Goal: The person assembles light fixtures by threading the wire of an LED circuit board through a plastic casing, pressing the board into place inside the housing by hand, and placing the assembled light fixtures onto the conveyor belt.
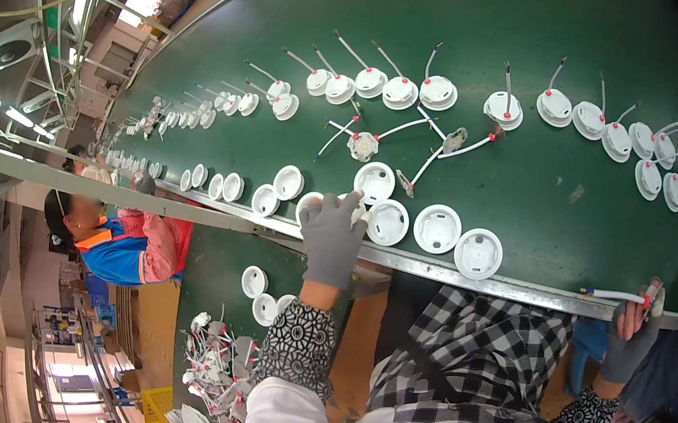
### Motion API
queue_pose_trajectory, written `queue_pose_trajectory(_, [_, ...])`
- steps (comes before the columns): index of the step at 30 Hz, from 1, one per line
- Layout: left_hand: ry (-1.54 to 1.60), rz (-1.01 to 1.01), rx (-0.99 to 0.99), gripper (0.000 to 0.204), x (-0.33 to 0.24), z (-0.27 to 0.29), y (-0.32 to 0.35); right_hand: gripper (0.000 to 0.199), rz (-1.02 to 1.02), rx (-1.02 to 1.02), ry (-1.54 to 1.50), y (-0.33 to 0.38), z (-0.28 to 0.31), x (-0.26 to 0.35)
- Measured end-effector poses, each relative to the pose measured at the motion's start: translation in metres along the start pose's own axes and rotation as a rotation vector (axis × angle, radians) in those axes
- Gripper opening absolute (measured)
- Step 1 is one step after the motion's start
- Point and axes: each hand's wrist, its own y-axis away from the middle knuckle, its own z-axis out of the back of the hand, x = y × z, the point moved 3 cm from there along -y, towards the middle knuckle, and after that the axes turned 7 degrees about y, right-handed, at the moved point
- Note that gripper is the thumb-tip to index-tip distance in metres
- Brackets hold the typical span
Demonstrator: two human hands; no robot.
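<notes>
My left hand point(333, 242), in a grey glove with fingertips bent, grips a white round plastic cup point(350, 201) in the row along the table's near edge. Much of that cup is hidden by the fingers. Close beside it are other open cups point(387, 222). At the lower right, my right hand point(631, 331), also gloved, has its fingers closed on a short white cable point(615, 293). The cable has a dark-blue tip and a red collar, and a pale part at its other end is partly hidden by the fingers.
Beyond the cups, loose wired parts point(363, 147) lie on the green table point(503, 27). Several white discs with upright cables point(436, 93) stand in a far row. A metal rail point(423, 264) edges the table. A co-worker point(129, 239) sits left, near a heap of parts point(215, 365).
</notes>
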Motion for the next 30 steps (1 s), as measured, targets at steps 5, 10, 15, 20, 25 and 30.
queue_pose_trajectory(5, [0.099, -0.006, 0.118, 0.032, 0.006, -0.015, -0.012, 0.043, 0.027, -0.332, -0.042, 0.020, 0.014, 0.005])
queue_pose_trajectory(10, [0.159, 0.059, 0.164, 0.030, 0.008, -0.023, -0.009, 0.047, -0.033, 0.070, 0.017, 0.017, 0.026, -0.004])
queue_pose_trajectory(15, [0.221, 0.012, 0.176, 0.033, 0.000, -0.024, -0.015, 0.036, -0.039, 0.004, -0.050, 0.010, 0.031, 0.002])
queue_pose_trajectory(20, [0.242, 0.110, 0.194, 0.034, 0.006, -0.006, -0.009, 0.036, -0.016, -0.096, -0.011, -0.003, 0.027, -0.005])
queue_pose_trajectory(25, [0.283, 0.166, 0.029, 0.036, 0.016, 0.044, 0.014, 0.041, -0.066, -0.487, 0.093, 0.000, 0.002, -0.007])
queue_pose_trajectory(30, [0.303, 0.501, 0.070, 0.032, 0.061, 0.047, 0.098, 0.043, -0.025, -0.313, 0.076, -0.001, 0.038, -0.007])
